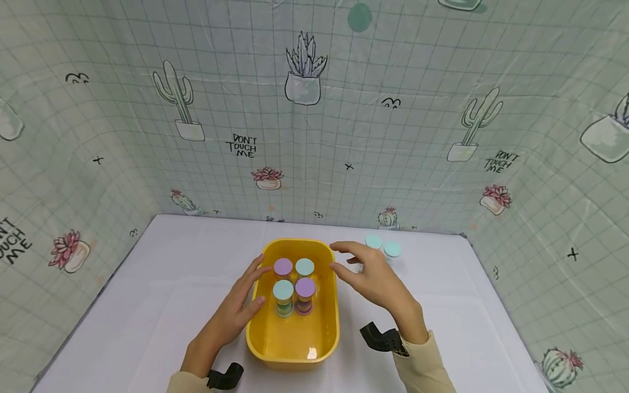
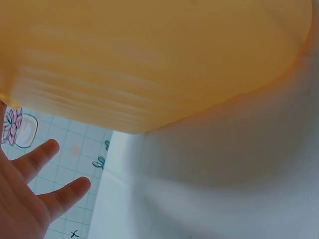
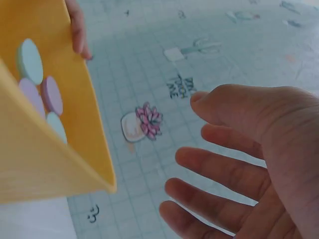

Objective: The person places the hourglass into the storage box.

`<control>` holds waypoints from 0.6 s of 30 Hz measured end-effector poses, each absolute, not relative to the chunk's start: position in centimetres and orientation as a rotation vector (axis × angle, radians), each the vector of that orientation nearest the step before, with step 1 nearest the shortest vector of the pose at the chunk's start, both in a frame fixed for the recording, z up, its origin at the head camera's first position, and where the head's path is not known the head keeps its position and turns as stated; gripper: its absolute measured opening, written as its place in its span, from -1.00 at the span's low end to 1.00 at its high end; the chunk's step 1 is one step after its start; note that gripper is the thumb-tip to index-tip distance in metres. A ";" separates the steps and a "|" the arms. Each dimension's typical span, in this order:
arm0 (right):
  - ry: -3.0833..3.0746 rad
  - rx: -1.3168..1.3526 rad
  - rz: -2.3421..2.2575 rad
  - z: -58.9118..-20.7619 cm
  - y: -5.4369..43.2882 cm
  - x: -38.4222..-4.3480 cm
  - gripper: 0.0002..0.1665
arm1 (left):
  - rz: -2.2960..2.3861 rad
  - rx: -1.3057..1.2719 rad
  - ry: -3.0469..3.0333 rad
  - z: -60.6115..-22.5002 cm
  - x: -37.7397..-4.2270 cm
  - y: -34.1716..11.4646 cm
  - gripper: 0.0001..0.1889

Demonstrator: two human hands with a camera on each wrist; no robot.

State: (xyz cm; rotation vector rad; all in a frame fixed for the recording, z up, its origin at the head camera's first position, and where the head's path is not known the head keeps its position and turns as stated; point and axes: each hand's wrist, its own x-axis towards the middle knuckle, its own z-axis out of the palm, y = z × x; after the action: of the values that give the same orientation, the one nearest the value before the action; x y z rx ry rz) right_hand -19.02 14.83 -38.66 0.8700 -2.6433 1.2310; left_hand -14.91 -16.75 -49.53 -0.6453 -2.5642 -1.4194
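A yellow plastic bin (image 1: 292,355) holds several small jars. Two have light teal lids, one of them a jar (image 1: 283,297) at the front left, and two have purple lids, like the jar (image 1: 304,295) beside it. My left hand (image 1: 235,307) is at the bin's left rim, fingers spread and thumb over the edge. In the left wrist view its fingers (image 2: 65,197) are parted beside the bin's outer wall (image 2: 149,74). On the other side, my right hand (image 1: 375,275) hovers by the right rim. The right wrist view shows its fingers (image 3: 219,169) loosely extended with nothing between them.
Behind my right hand stand two more teal-lidded jars (image 1: 392,250), partly hidden by it. A white cloth (image 1: 167,305) covers the table. Grid-patterned fabric (image 1: 344,136) with cactus drawings hangs at the back and both sides.
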 end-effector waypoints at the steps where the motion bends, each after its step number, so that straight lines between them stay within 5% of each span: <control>1: -2.633 0.839 1.232 -38.8 15.1 -19.0 -0.55 | -1.423 -0.643 -2.562 -49.6 -14.9 -16.8 -0.42; 18: -2.586 0.675 0.936 -41.3 20.6 -19.8 -0.51 | -1.436 -0.669 -2.539 -49.6 -14.9 -16.9 -0.42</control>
State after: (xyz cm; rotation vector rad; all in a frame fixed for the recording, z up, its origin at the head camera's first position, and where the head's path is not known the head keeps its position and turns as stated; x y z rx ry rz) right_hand -19.78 20.62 -41.34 0.6748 -2.5860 0.9363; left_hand -14.87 -16.88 -49.58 -0.6685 -2.5394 -1.4363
